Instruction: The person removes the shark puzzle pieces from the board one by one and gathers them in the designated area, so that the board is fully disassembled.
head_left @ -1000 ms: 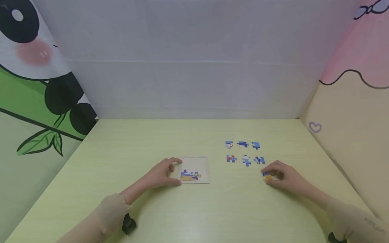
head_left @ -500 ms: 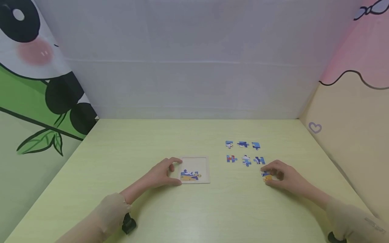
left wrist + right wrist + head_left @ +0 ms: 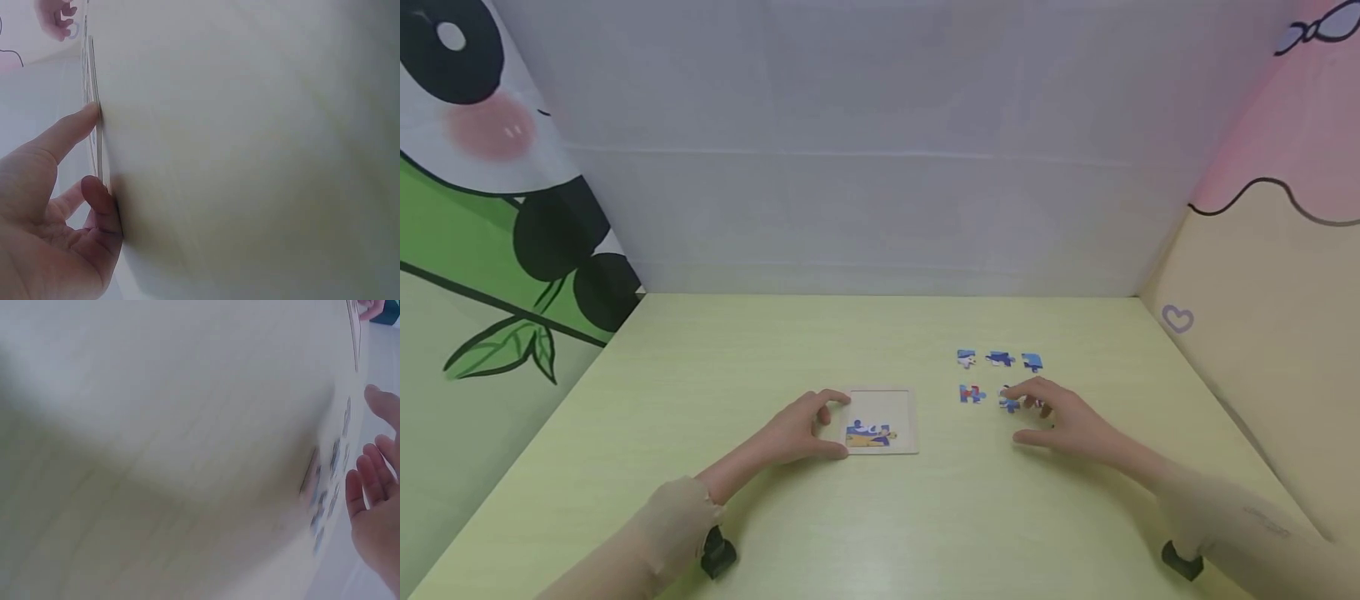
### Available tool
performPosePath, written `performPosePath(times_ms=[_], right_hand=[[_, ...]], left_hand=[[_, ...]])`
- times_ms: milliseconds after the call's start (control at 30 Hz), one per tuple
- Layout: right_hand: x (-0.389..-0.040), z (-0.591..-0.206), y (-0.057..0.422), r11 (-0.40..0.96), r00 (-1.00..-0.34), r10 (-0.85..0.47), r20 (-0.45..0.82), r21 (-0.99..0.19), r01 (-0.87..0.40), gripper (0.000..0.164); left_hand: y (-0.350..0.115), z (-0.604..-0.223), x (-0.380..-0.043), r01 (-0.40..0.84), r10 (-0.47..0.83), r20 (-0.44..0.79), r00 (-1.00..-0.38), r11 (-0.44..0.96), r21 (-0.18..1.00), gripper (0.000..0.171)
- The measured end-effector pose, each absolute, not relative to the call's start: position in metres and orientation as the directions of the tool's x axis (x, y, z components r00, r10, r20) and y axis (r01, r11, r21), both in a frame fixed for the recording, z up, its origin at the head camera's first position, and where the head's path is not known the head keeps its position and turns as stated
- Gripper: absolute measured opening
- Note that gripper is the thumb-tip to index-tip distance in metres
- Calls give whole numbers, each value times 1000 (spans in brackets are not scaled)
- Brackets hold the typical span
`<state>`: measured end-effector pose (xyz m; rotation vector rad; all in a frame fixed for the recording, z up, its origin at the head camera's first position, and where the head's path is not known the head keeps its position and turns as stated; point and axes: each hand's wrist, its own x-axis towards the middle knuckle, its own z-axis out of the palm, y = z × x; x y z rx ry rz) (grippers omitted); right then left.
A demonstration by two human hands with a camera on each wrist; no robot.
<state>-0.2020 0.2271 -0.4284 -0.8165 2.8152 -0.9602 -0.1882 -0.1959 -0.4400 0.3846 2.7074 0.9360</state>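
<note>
My left hand [image 3: 805, 429] holds the left side of a small square puzzle tray [image 3: 915, 417], index finger at the upper corner and thumb at the lower one. Inside its lower left, joined jigsaw pieces [image 3: 867, 434] form a blue, white and yellow picture. My right hand [image 3: 1071, 425] hovers over loose jigsaw pieces, thumb and fingers apart with nothing between them. It partly covers a blue piece [image 3: 1009, 405] in the nearer row. The blue-and-yellow piece is hidden behind this hand in the head view. In the right wrist view, a piece [image 3: 309, 470] lies on the table below the hand.
Three blue pieces, one at the row's middle [image 3: 1000, 358], lie farther back. A red-and-blue piece [image 3: 972, 394] lies right of the tray. A pale wall [image 3: 880, 225] closes off the table's back; printed panels [image 3: 1270, 317] flank both sides.
My right hand has left the blue-and-yellow piece it pinched and moved left and slightly away from me, its fingers spreading. My left hand and the tray have stayed put.
</note>
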Motion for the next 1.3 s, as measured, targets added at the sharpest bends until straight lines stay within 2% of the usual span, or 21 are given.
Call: performPosePath(times_ms=[233,667,1000,1300], right_hand=[[-208,-432,177,585,-829,-547,115,-656,-477,53],[-207,-439,97,534,-779,-621,88,-680,-502,46],[-209,-453,70,577,-790,-610,54,-653,-490,38],[-206,-446,60,605,-761,-648,23,-592,-533,33]], left_hand=[[-195,-439,-188,162,328,-149,-933,753,638,74],[-195,-437,-187,147,316,-157,-936,755,639,75],[-196,-436,-186,163,330,-154,-931,756,633,75],[-196,-434,-186,177,344,-146,-928,749,638,75]])
